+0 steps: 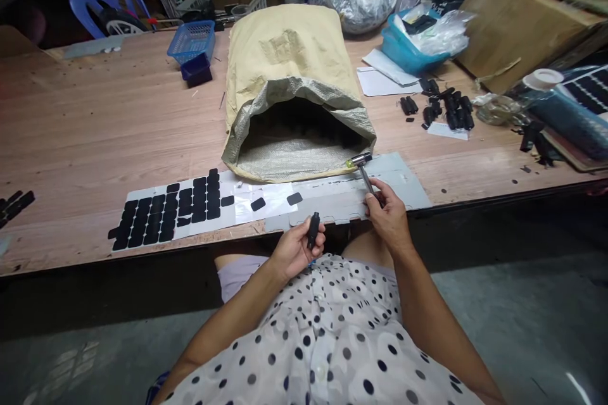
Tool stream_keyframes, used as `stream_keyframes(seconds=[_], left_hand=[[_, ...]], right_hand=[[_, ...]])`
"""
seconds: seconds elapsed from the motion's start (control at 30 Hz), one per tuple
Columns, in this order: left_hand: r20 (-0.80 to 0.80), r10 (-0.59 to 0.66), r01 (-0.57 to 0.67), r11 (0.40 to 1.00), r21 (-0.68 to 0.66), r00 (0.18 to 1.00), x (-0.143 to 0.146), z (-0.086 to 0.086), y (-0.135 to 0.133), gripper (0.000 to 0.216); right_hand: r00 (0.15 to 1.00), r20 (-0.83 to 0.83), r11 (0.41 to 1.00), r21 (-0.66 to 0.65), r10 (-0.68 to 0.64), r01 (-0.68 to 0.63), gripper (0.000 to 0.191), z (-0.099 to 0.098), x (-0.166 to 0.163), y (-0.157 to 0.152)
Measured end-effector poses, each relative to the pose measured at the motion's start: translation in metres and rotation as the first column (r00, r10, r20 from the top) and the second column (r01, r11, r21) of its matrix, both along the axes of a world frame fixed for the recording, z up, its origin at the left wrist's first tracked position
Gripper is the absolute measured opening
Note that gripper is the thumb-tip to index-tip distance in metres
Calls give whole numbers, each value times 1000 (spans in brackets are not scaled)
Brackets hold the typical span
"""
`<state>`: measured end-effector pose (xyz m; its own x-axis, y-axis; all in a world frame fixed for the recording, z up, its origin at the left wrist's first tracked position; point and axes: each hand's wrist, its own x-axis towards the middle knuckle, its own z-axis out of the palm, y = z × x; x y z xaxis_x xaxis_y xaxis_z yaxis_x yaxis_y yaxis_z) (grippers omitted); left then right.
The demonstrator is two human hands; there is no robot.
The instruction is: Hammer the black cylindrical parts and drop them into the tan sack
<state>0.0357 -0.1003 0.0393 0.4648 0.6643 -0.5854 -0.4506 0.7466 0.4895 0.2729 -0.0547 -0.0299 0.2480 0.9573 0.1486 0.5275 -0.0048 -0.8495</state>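
My left hand (295,249) is closed around a small black cylindrical part (313,228), held upright just in front of the table edge. My right hand (387,212) grips the handle of a small metal hammer (363,168), whose head rests on a grey mat (351,197) at the table's front. Just left of the mat lies a white sheet (190,209) carrying several black adhesive pads, with two loose pads near its right end.
An open yellow woven sack (292,88) lies behind the mat, mouth toward me. Several black parts (446,107) sit at the right, near a blue tray (408,50) of bags and a cardboard box (517,25). A blue basket (192,41) stands at back left.
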Motion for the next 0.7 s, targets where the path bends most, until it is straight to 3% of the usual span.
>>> stream_keyframes(seconds=[0.1, 0.13, 0.2, 0.27, 0.33, 0.4, 0.5, 0.57, 0.63, 0.7], left_hand=[[-195, -205, 243, 950, 196, 959, -12, -12, -7, 52], [-303, -287, 367, 895, 253, 909, -16, -16, -8, 53], [-563, -383, 605, 744, 282, 733, -24, -28, -7, 49], [-783, -373, 744, 648, 164, 498, -28, -42, -3, 41], [-878, -390, 767, 640, -41, 278, -28, -57, 2, 40], [-879, -451, 733, 649, -203, 156, -23, -71, 6, 47], [-870, -485, 746, 611, -265, 89, -16, -83, 6, 56], [-888, -452, 819, 540, -196, 86, -14, -79, 3, 57], [-900, -407, 911, 411, -28, 156, -13, -64, 3, 51], [-862, -414, 947, 253, 198, 291, -14, -39, 9, 43]], right_hand=[[1000, -28, 1000, -10, -13, 12, 54, 2, -2, 0], [999, -36, 1000, -16, -16, 16, 53, 3, -3, -1], [999, -45, 1000, -25, -19, 17, 54, 5, -5, -1], [999, -49, 999, -34, -20, 18, 53, 8, -6, 0], [998, -58, 999, -42, -32, 30, 52, 10, -8, 0], [996, -74, 998, -48, -47, 43, 50, 13, -9, 1], [995, -86, 997, -63, -47, 42, 50, 14, -9, 0], [996, -79, 997, -69, -38, 32, 51, 13, -9, 0], [997, -66, 997, -65, -34, 30, 52, 11, -8, -1], [998, -52, 998, -63, -31, 28, 53, 10, -7, -2]])
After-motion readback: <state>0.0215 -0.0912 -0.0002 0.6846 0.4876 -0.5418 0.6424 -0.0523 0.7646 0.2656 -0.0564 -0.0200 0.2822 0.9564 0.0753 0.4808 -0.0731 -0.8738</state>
